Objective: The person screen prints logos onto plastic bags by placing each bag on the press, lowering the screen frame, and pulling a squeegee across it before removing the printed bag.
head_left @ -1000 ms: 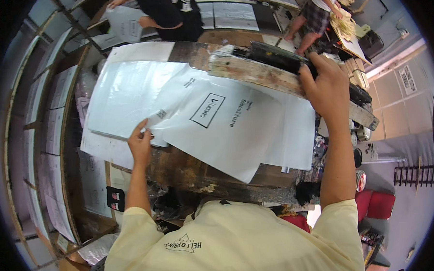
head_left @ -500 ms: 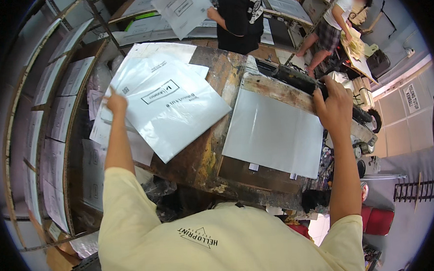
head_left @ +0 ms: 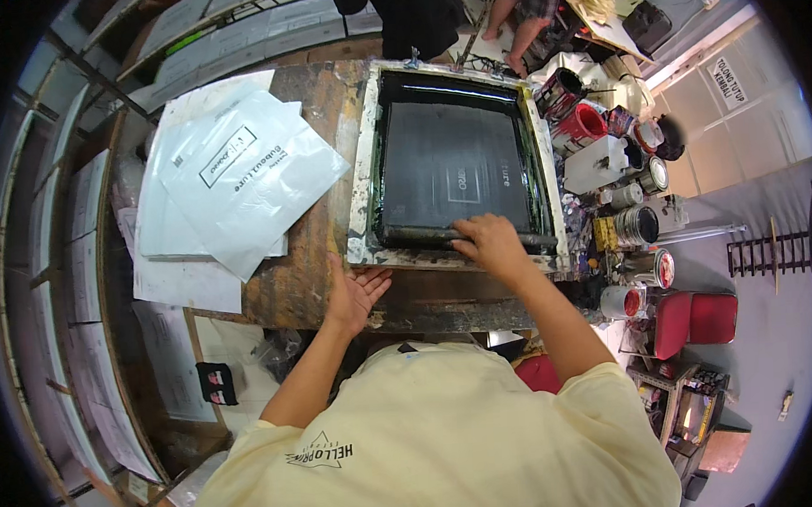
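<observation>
From afar I see the right hand (head_left: 494, 243) on a dark bar (head_left: 421, 236) in the framed screen (head_left: 368, 164), left hand (head_left: 356, 296) open nearby.

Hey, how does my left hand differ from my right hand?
Your left hand faces palm up; your right hand shows its back. The left hand is open by the screen frame's near left corner; the right hand grips the dark bar across that frame. Both are bare.
</observation>
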